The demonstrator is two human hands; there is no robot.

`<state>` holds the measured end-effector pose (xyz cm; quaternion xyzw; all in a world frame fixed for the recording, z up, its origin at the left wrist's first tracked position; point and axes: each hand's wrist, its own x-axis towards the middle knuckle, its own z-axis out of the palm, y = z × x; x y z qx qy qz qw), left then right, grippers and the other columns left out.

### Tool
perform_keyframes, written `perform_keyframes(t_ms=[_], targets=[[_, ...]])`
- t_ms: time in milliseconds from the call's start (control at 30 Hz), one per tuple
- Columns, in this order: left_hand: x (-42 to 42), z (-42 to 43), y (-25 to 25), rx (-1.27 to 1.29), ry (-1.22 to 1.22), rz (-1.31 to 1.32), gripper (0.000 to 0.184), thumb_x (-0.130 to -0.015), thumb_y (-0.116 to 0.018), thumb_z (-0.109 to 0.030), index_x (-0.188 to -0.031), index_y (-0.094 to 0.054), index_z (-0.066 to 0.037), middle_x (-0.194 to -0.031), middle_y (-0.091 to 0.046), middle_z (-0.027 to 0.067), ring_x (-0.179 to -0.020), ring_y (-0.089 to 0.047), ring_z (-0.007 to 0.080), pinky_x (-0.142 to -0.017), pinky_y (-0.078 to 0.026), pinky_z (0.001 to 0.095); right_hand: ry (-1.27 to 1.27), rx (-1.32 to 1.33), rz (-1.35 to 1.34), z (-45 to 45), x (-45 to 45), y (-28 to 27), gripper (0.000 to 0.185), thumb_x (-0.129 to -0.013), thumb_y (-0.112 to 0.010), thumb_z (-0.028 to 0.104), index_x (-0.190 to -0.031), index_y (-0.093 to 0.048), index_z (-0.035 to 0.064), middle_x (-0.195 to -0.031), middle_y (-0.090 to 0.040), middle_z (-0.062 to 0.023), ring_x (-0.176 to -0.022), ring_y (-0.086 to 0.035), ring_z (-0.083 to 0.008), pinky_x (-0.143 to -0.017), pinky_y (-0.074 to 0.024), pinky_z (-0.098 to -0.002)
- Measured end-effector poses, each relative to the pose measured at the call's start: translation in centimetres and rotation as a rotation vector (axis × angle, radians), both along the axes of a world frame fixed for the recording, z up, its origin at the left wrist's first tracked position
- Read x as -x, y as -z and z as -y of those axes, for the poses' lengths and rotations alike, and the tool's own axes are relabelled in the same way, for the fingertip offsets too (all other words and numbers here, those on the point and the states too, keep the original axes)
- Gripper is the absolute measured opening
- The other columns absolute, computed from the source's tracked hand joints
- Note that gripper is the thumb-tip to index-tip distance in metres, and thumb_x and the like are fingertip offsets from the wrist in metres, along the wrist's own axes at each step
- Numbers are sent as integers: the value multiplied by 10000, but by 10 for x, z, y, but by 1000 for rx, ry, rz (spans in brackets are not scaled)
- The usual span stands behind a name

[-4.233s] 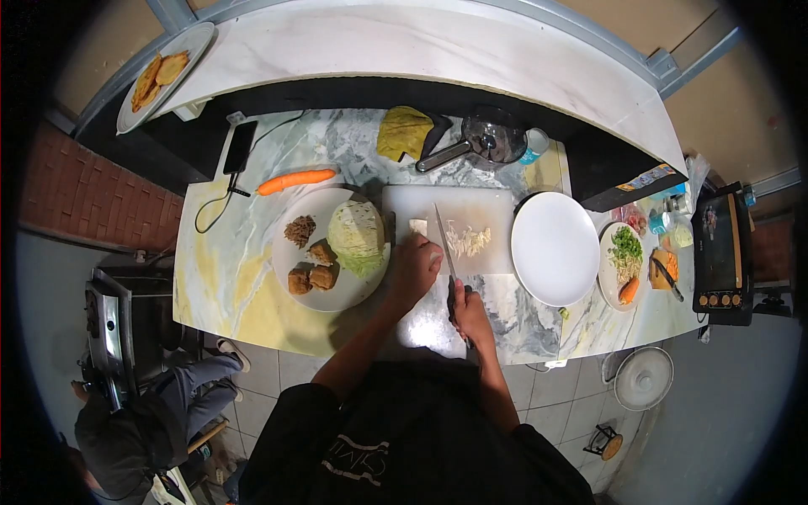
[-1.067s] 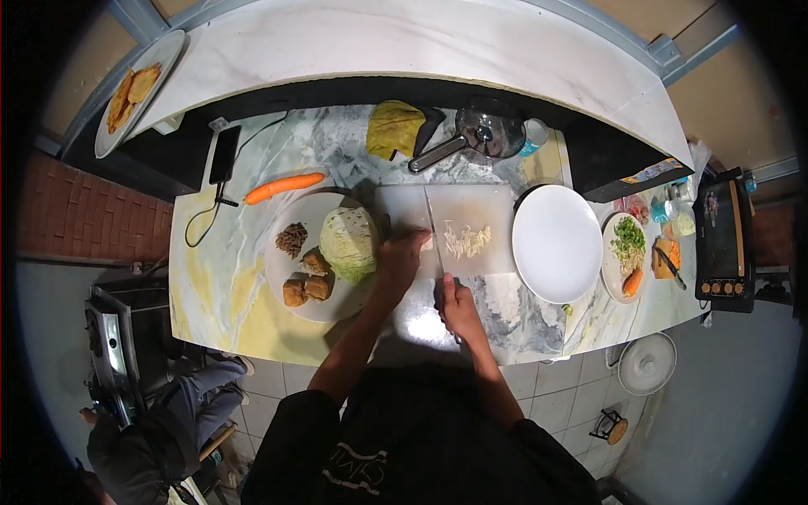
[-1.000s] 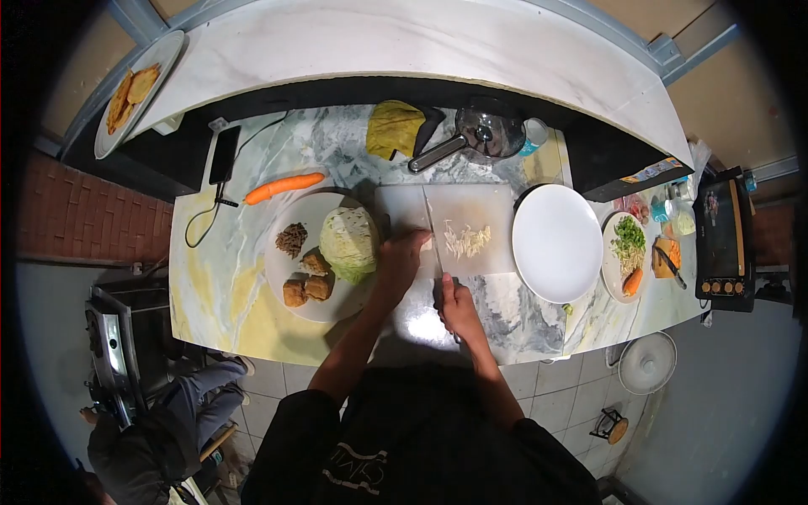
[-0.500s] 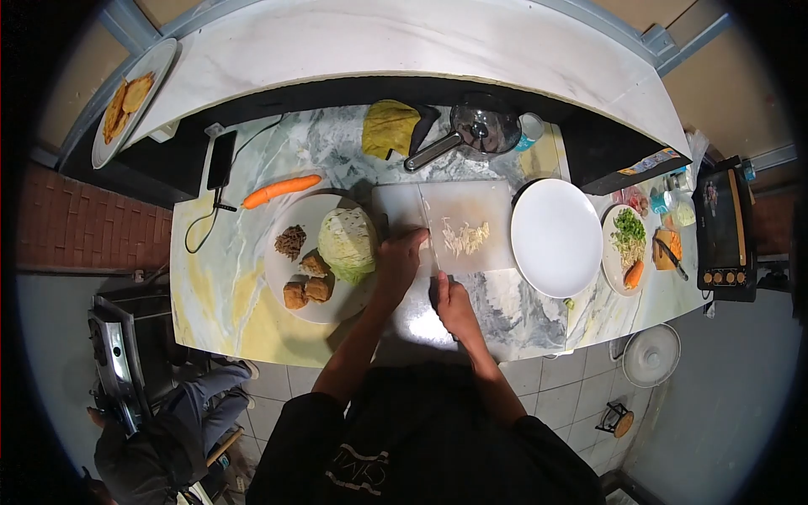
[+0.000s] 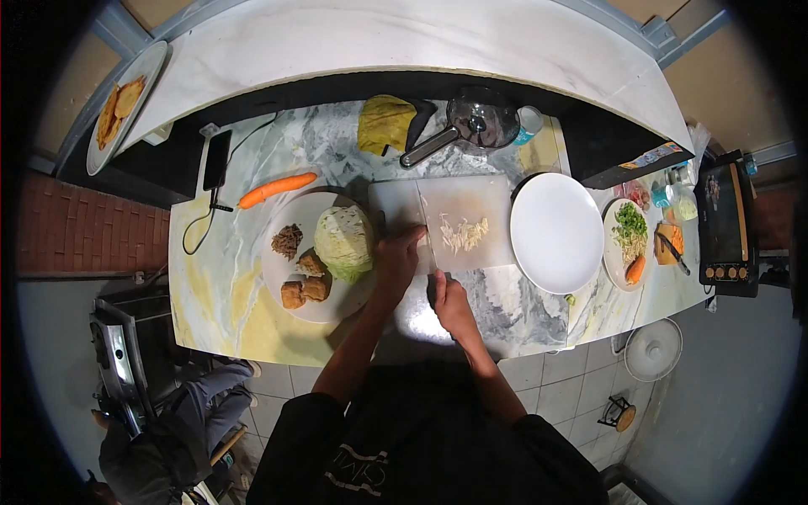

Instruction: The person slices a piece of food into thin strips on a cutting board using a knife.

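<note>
Right hand (image 5: 453, 307) clasps knife (image 5: 432, 252); left hand (image 5: 399, 259) curls, contents hidden; cabbage (image 5: 344, 244) and white plate (image 5: 557, 234) flank board (image 5: 481, 200).

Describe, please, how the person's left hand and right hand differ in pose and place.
The right hand grips the knife; the left hand sits beside its blade. The left hand is partly over the cutting board; the right hand is nearer the torso. Both are bare.

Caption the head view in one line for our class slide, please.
At a cutting board, the right hand holds a knife beside the left hand, with pale shreds to the knife's right.
</note>
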<state>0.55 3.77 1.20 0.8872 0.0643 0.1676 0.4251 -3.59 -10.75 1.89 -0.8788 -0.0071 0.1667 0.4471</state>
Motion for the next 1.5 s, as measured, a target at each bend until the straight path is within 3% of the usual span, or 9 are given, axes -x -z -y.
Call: perform_keyframes(t_ms=[100,433,833,900,1100,1233,1300,1367,1500], targets=[[1,1,0,19,5,3,184,-872,-593,-61,-995,-727,-83,-970,-702,129,-841,-691,305,-759,-556,362,51,17,50,-4,3,-1,627,-1039,-329,385,-737,-560,-113,-703,-558,-355,-747,-572,-527,-654,-444,-522],[0,0,-6,59,7,-4,194,-865,-596,-42,-1011,-720,-68,-977,-695,143,-860,-688,309,-774,-550,359,23,30,17,-1,7,7,624,-1040,-321,388,-731,-557,-99,-673,-555,-335,-729,-568,-523,-639,-444,-513],[-4,1,-1,123,3,85,192,-854,-587,-7,-983,-719,-60,-936,-698,147,-836,-688,315,-738,-552,361,43,7,3,10,24,26,623,-1041,-314,407,-680,-537,-50,-510,-523,-203,-489,-572,-340,-513,-442,-443],[-4,2,2,125,5,95,190,-851,-588,-3,-974,-720,-61,-924,-698,149,-829,-688,315,-730,-551,364,53,46,117,11,28,30,641,-1037,-313,425,-656,-533,-40,-476,-508,-173,-430,-553,-294,-459,-430,-419],[-6,1,2,116,-15,112,168,-837,-601,-3,-946,-716,-60,-900,-699,147,-803,-685,325,-704,-545,384,51,-3,21,20,35,32,688,-1028,-312,479,-600,-498,-27,-453,-482,-135,-400,-540,-249,-426,-412,-396],[-12,-7,-4,60,-40,53,146,-842,-605,-17,-929,-711,-66,-876,-698,140,-783,-675,341,-697,-536,409,54,51,155,29,45,25,707,-1019,-311,509,-575,-470,-17,-449,-473,-118,-368,-512,-228,-390,-393,-372],[-17,-9,-3,46,-28,45,146,-847,-600,-24,-933,-708,-71,-863,-697,136,-767,-669,349,-692,-531,423,29,26,-44,38,46,20,709,-1013,-308,529,-566,-455,-1,-451,-469,-101,-342,-479,-207,-359,-373,-346],[-22,-12,2,-127,-23,25,153,-857,-587,-41,-962,-690,-82,-888,-687,141,-735,-652,369,-665,-516,451,29,-27,-65,42,46,12,702,-1011,-309,535,-566,-452,11,-450,-461,-84,-336,-459,-187,-349,-357,-333],[-28,-13,3,-67,-7,-18,165,-856,-579,-51,-987,-672,-87,-941,-676,134,-815,-628,383,-730,-491,466,73,-158,-187,51,38,7,675,-1006,-321,547,-568,-441,47,-446,-430,-41,-322,-393,-137,-325,-309,-305]])
